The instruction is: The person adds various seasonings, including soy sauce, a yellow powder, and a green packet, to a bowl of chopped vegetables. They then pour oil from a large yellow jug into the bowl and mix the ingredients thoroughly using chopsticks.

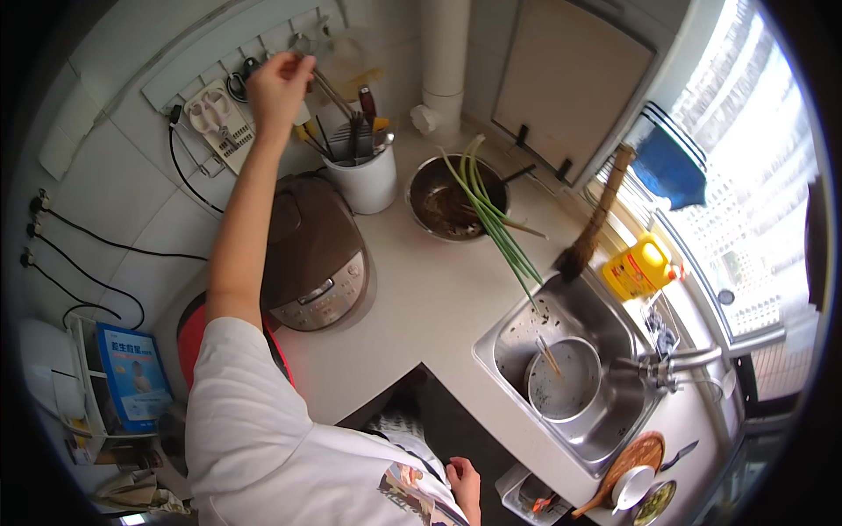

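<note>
My left hand [279, 89] is raised near the wall rail, fingers pinched on the upper end of a long thin-handled utensil [334, 94]. The utensil slants down to a white utensil holder [364, 181], where its lower end is lost among other tools. A brown-handled tool [367, 102] also sticks up from the holder. Low beside my body hangs my right hand [464, 483], fingers loosely curled; whether it grips anything is not visible. Below my left arm sits a brown rice cooker [309, 230]. Green onions [490, 217] lie across a metal bowl [421, 207] on the counter.
A steel sink [520, 322] holds a metal pot [595, 368] with chopsticks [548, 355]. Around it are a brush [595, 217], a yellow bottle [635, 269], a faucet [691, 358], a wooden board [635, 454] and a knife [681, 455]. Scissors [214, 112] hang on the wall.
</note>
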{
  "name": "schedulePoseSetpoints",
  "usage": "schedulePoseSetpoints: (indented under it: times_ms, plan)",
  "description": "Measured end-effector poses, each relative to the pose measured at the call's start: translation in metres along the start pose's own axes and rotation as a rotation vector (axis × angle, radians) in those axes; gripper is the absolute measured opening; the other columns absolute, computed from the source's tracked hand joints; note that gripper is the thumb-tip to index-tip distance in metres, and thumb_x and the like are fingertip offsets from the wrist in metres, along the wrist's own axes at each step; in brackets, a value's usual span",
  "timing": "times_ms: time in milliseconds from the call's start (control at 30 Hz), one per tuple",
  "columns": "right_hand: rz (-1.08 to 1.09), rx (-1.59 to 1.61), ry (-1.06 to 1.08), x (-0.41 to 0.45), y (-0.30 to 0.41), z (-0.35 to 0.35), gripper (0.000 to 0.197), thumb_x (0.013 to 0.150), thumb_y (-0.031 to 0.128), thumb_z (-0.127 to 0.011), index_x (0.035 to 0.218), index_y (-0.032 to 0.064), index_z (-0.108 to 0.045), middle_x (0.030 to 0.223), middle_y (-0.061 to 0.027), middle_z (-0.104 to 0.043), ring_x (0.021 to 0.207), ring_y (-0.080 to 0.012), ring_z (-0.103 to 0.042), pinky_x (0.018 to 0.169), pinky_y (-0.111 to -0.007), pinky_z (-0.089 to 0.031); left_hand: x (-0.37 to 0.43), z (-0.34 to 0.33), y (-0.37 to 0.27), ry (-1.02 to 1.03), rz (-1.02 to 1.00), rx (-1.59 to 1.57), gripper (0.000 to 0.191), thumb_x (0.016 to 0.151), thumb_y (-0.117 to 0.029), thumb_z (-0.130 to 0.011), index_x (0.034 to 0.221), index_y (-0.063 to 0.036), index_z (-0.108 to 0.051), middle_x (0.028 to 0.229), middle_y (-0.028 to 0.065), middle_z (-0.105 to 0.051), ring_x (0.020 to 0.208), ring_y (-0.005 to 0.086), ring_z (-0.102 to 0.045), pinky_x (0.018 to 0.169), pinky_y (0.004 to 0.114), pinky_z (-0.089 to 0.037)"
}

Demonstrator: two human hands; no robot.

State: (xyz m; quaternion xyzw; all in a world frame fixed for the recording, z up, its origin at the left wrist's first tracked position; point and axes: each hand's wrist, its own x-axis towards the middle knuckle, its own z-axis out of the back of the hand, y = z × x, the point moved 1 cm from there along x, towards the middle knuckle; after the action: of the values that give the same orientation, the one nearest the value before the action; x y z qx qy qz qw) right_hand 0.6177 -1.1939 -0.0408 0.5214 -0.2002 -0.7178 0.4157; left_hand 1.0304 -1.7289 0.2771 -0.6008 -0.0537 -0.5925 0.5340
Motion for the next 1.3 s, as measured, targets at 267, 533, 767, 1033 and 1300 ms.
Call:
schedulePoseSetpoints:
  times_ms: [267, 533, 767, 1033, 1300]
  plan:
    - [0.148, 0.532, -0.198, -0.086, -0.107, 0.036, 0.021, 0.092, 0.008, -0.060, 0.112, 0.0010, -0.063, 0.096, -0.0097, -0.069, 0.084, -0.0136, -0.065, 0.078, -0.027, -0.052, -0.314, -0.036, -0.230, 0.527, 0.880, -0.972, 0.005, 0.084, -0.007, -0.068, 0.088, -0.0063, -0.064, 0.081, 0.0035, -0.066, 0.068, 0.0149, -0.066, 0.063, 0.026, -0.056]
    - [0.597, 1.170, -0.992, -0.270, -0.203, 0.188, 0.024, 0.091, 0.020, -0.061, 0.097, -0.0031, -0.063, 0.083, -0.0102, -0.061, 0.061, -0.0142, -0.055, 0.052, -0.026, -0.042, -0.702, 0.011, -0.497, 1.416, 1.543, -0.962, 0.006, 0.087, -0.008, -0.066, 0.088, -0.0059, -0.060, 0.081, 0.0066, -0.066, 0.070, 0.0157, -0.067, 0.062, 0.024, -0.056]
    - [0.422, 1.138, -1.232, -0.345, -0.326, 0.280, 0.056, 0.102, 0.046, -0.034, 0.093, -0.0022, -0.061, 0.088, -0.0124, -0.064, 0.063, -0.0192, -0.063, 0.059, -0.029, -0.053, -0.832, -0.022, -0.623, 1.963, 1.428, -0.967, 0.036, 0.098, -0.025, -0.054, 0.121, 0.0036, -0.053, 0.107, 0.0144, -0.063, 0.093, 0.0215, -0.067, 0.081, 0.029, -0.056]
    - [0.275, 0.963, -1.405, -0.347, -0.393, 0.503, 0.025, 0.097, 0.018, -0.055, 0.098, -0.0052, -0.064, 0.093, -0.0120, -0.067, 0.082, -0.0220, -0.069, 0.074, -0.029, -0.057, -0.963, -0.198, -0.744, 1.836, 0.890, -0.935, 0.059, 0.101, -0.021, -0.046, 0.147, 0.0006, -0.015, 0.096, 0.0142, -0.063, 0.079, 0.0181, -0.066, 0.070, 0.027, -0.055]
    - [0.123, 0.401, -1.224, -0.293, -0.437, 0.644, 0.015, 0.093, 0.008, -0.059, 0.094, -0.0052, -0.066, 0.082, -0.0084, -0.065, 0.071, -0.0138, -0.065, 0.067, -0.024, -0.052, -0.970, -0.214, -0.797, 1.600, 0.970, -0.843, 0.059, 0.093, -0.002, -0.052, 0.147, -0.0080, -0.029, 0.071, 0.0065, -0.062, 0.053, 0.0133, -0.061, 0.047, 0.025, -0.049]
